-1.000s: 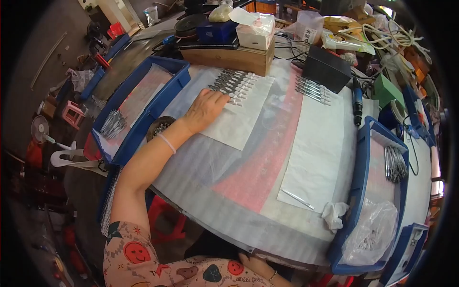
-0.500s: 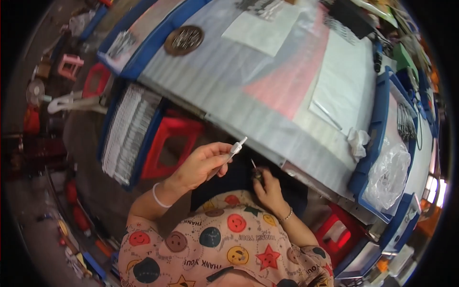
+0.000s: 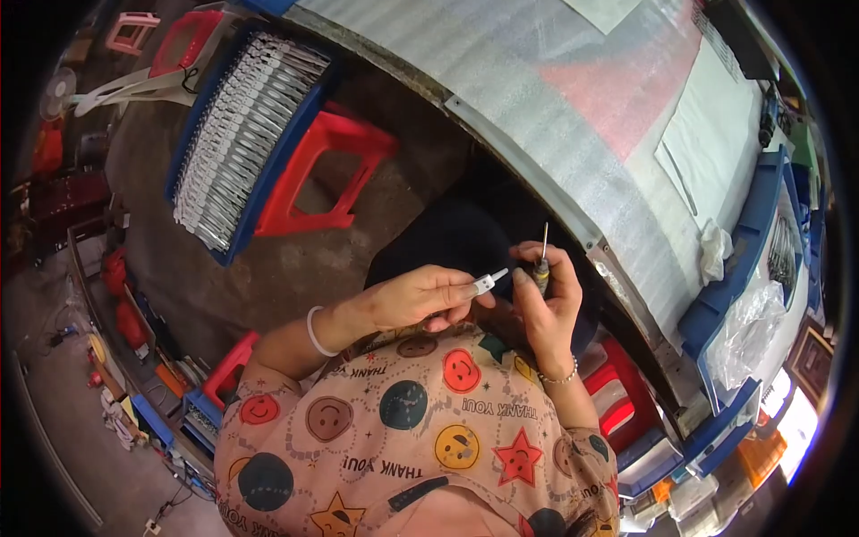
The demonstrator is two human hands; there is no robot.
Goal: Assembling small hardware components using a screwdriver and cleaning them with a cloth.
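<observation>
My left hand (image 3: pixel 428 300) pinches a small white part (image 3: pixel 484 285) with a narrow tip and tiny dark spots on its side. The rest of that part is hidden by the fingers. Close by on the right, my right hand (image 3: pixel 557 300) is closed round a screwdriver (image 3: pixel 542 273) with a dark and yellowish handle, its thin metal shaft pointing up. A short gap separates the white part's tip from the screwdriver handle. Both hands are held over my lap, in front of my patterned top, beside the workbench edge.
The workbench (image 3: pixel 537 125) spans the upper right, with a white sheet (image 3: pixel 707 143) on it. A blue bin (image 3: pixel 246 143) full of long grey-and-white parts rests by a red stool (image 3: pixel 327 170) on the left. Blue trays (image 3: pixel 711 318) and a clear plastic bag (image 3: pixel 747 331) are at right.
My left hand has moved right, and the white part's tip now points at my right hand. The right hand has risen with the screwdriver. The whole view has shifted, showing more floor.
</observation>
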